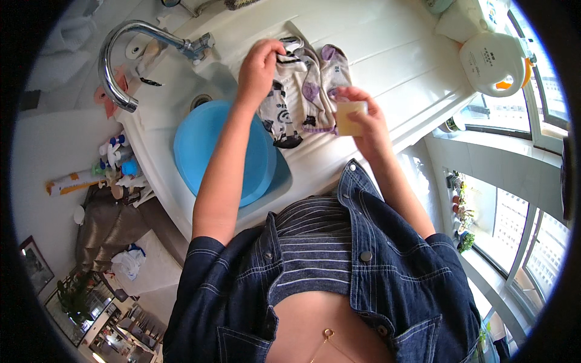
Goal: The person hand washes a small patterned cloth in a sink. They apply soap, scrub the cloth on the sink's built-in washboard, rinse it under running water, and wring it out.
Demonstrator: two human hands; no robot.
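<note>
My right hand (373,122) grips a pale yellow bar of soap (348,119) just over the near right end of the socks. Up and to the left, my left hand (259,68) has its fingertips curled on the edge of a white sock with black stripes (292,62). Below that hand lies a white sock with black patches (281,113). Two grey-white socks with purple heels and toes, one in the middle (313,90) and one to the right (336,68), rest flat on the white ribbed washboard slope (386,59).
A blue plastic basin (204,154) sits in the sink bowl on the left, near a curved chrome faucet (113,59). A white detergent jug (488,63) stands at the far right. Bottles (120,154) crowd beyond the sink's left edge. Windows (513,227) line the right.
</note>
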